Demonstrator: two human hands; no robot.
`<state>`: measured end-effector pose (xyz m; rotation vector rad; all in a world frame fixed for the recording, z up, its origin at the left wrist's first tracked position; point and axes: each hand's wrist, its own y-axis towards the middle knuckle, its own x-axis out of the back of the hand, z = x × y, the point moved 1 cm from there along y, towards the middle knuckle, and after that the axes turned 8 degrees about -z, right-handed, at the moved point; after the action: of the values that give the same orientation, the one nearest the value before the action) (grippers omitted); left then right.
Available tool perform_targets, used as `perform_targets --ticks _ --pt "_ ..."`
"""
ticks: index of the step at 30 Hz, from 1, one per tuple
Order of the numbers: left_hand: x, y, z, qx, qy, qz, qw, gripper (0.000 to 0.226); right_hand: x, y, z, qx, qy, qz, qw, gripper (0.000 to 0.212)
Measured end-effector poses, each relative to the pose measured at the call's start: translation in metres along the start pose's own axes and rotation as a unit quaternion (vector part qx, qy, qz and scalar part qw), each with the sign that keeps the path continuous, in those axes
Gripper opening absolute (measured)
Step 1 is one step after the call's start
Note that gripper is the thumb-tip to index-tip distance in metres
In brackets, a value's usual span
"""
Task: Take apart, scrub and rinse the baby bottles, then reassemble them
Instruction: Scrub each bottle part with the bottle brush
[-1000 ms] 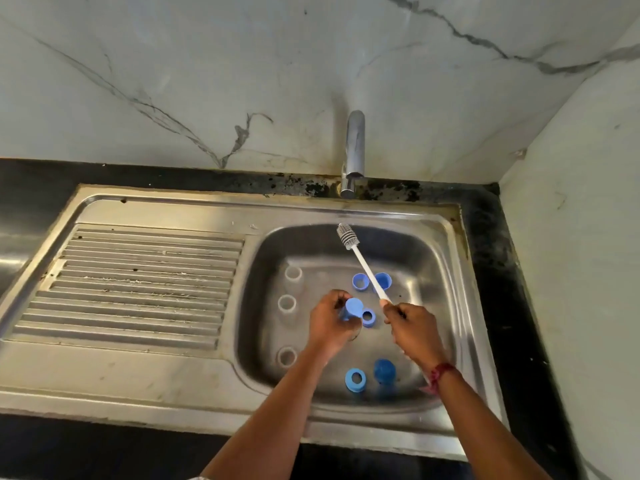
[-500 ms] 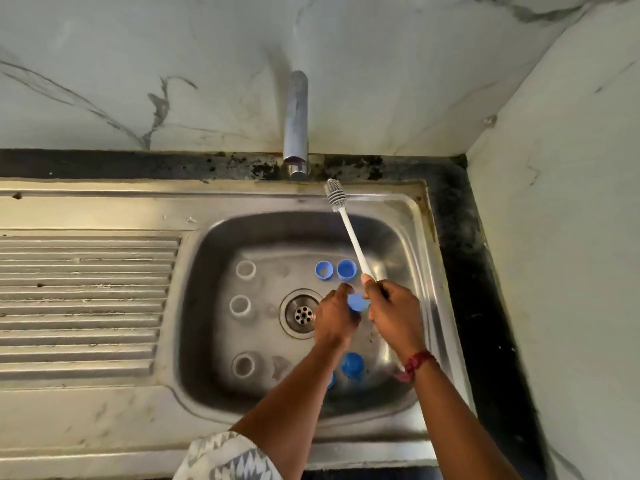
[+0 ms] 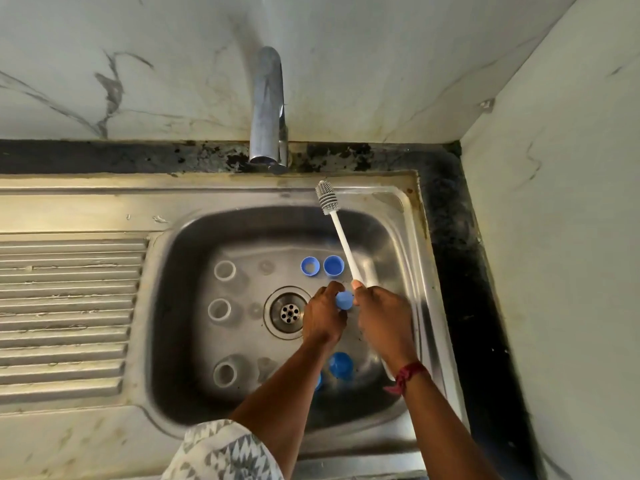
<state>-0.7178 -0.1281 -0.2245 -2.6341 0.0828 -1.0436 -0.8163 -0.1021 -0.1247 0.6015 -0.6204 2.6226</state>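
Over the steel sink basin (image 3: 180,306), my left hand (image 3: 323,317) grips a small blue bottle part (image 3: 344,300). My right hand (image 3: 382,315) holds the white handle of a bottle brush (image 3: 341,235), whose grey bristle head points up toward the tap. Three clear bottle bodies stand upright at the basin's left (image 3: 225,270) (image 3: 219,310) (image 3: 225,374). Two blue caps (image 3: 310,266) (image 3: 334,265) lie at the back of the basin. Another blue cap (image 3: 341,364) sits near the front, partly hidden by my left forearm.
A chrome tap (image 3: 268,109) hangs over the basin's back rim. The drain (image 3: 289,312) sits mid-basin. A ribbed draining board (image 3: 69,313) spreads to the left. A marble wall closes the right side beyond a black counter strip (image 3: 474,306).
My view has moved closer and shifted right, so the drain is now exposed. Both hands have come together around the blue part, with the brush still raised.
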Motion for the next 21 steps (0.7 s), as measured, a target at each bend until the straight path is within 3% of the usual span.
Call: perform_targets --ticks 5,9,15,21 --pt "0.008 -0.001 -0.002 -0.007 0.0 -0.001 1.0 0.036 -0.007 0.0 0.0 0.007 -0.027 0.008 1.0 0.045" --pt "0.022 -0.016 0.003 0.034 -0.01 -0.017 0.999 0.043 -0.013 -0.005 0.004 0.004 -0.027 0.015 0.999 0.046" --pt "0.077 -0.047 0.019 0.071 -0.044 -0.028 0.996 0.031 -0.025 -0.02 0.002 0.001 0.0 0.027 1.0 0.048" --pt "0.161 -0.07 0.054 0.107 0.023 -0.137 0.985 0.014 -0.03 -0.037 -0.012 -0.006 -0.057 0.066 0.996 0.049"
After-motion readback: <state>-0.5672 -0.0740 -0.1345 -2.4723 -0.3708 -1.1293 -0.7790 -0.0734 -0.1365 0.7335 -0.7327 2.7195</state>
